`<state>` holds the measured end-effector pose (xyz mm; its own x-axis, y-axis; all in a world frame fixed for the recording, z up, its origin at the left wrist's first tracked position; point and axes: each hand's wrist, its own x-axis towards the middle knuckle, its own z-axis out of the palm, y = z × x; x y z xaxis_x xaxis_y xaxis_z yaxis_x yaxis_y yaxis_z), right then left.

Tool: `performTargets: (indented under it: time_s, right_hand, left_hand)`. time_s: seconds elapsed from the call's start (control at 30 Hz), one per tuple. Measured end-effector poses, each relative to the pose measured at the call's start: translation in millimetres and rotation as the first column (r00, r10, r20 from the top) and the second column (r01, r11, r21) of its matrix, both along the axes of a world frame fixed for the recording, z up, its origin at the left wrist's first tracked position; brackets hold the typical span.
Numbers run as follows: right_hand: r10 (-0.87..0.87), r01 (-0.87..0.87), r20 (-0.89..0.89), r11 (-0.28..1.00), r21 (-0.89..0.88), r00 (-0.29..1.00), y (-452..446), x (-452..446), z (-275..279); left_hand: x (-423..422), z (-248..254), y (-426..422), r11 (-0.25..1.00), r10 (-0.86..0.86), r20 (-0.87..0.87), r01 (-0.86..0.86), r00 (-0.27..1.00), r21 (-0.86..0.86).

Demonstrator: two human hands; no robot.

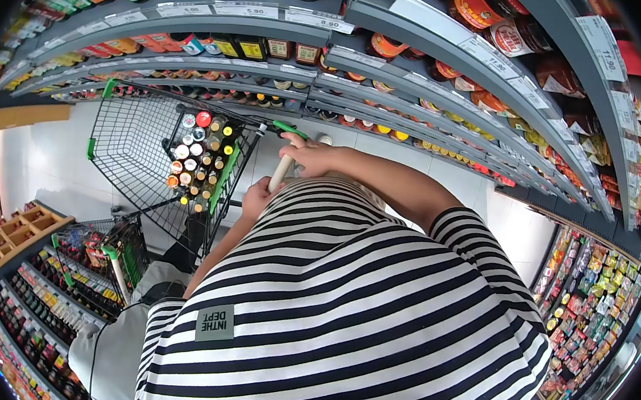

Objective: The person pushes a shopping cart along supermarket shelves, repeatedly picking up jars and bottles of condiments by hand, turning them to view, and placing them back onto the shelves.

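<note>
A shopping cart of dark wire mesh with green trim stands ahead of me to the left. Its pale handle bar runs close to my striped shirt. My right hand is closed around the upper part of that bar, by its green end. Lower down, my left hand grips the same bar, its fingers partly hidden by the shirt. At the near end of the basket, several bottles and jars with red, white, black and yellow caps are packed together upright.
Shelves of sauce bottles and jars curve along the front and right. At lower left are a person in light clothing and another cart, beside a bottle shelf. A rack of colourful packets stands at right.
</note>
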<state>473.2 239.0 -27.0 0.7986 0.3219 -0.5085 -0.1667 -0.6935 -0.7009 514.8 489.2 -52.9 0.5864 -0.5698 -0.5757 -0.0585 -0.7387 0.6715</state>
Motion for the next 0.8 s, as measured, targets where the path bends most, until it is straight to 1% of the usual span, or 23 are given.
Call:
performTargets:
  time_s: [0.1, 0.13, 0.27, 0.33, 0.4, 0.5, 0.57, 0.63, 0.7, 0.73, 0.8]
  right_hand:
    - [-0.007, 0.007, -0.012, 1.000, 0.005, 1.000, -1, 0, 5]
    - [-0.013, 0.013, -0.009, 1.000, 0.001, 1.000, -2, 1, 6]
    - [-0.026, 0.026, -0.018, 1.000, -0.004, 0.999, -1, -1, 10]
    - [-0.033, 0.033, -0.019, 0.999, -0.002, 0.999, -1, -1, 9]
    - [-0.024, 0.025, 0.017, 1.000, -0.017, 1.000, -1, -2, 8]
    - [-0.017, 0.018, 0.012, 1.000, -0.022, 1.000, 0, -1, 6]
    - [-0.034, 0.034, 0.013, 0.999, -0.014, 0.999, 0, -2, 5]
    - [-0.041, 0.041, 0.020, 0.999, -0.007, 0.999, 2, -2, 1]
    - [-0.024, 0.026, 0.076, 0.999, -0.023, 0.997, 2, -2, -2]
    - [-0.028, 0.030, 0.077, 0.999, -0.028, 0.997, 0, -3, -3]
    - [-0.043, 0.042, 0.065, 0.999, 0.018, 0.997, -1, -3, -2]
  left_hand:
    - [2, -8, 1, 1.000, 0.000, -0.026, 0.000, 1.000, 0.018]
    - [2, -12, 2, 1.000, -0.016, 0.017, 0.017, 1.000, -0.019]
    - [0, -19, 3, 0.999, -0.016, 0.032, 0.017, 0.999, -0.029]
    - [0, -19, 2, 1.000, -0.018, 0.032, 0.019, 0.999, -0.015]
    - [0, -19, 1, 1.000, -0.019, 0.032, 0.019, 0.999, -0.001]
    - [0, -22, 3, 1.000, -0.009, 0.022, 0.010, 1.000, -0.029]
    - [0, -31, 7, 0.998, -0.022, 0.052, 0.025, 0.998, -0.057]
    - [-1, -27, 7, 0.999, -0.014, 0.050, 0.016, 0.999, -0.049]
    - [2, -22, 3, 0.999, -0.012, 0.053, 0.015, 0.999, -0.050]
    - [2, -17, 1, 0.999, -0.011, 0.046, 0.012, 0.999, -0.032]
    - [2, -12, -1, 1.000, -0.003, 0.028, 0.003, 1.000, -0.013]
